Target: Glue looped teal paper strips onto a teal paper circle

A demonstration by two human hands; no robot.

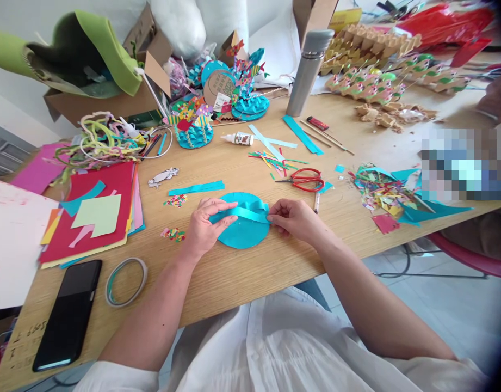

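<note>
A round blue paper disc (244, 233) lies on the table between my hands, with wavy blue paper along its far part. Across it runs a blue paper strip (252, 215). My left hand (209, 220) pinches the strip's left end between thumb and fingers at the disc's left side. At the right edge, my right hand (293, 218) grips the other end of the strip between thumb and forefinger. Behind the disc are more blue strips (196, 188), and red-handled scissors (305, 179) rest to the right, beyond my right hand.
Around the work are a glue bottle (240, 139), a grey flask (309, 73), paper scraps (381, 190), coloured sheets (99, 239), a tape roll (127, 281) and a phone (68, 313). Finished blue crafts (193, 136) stand at the back. The table's front edge (250, 301) is near my body.
</note>
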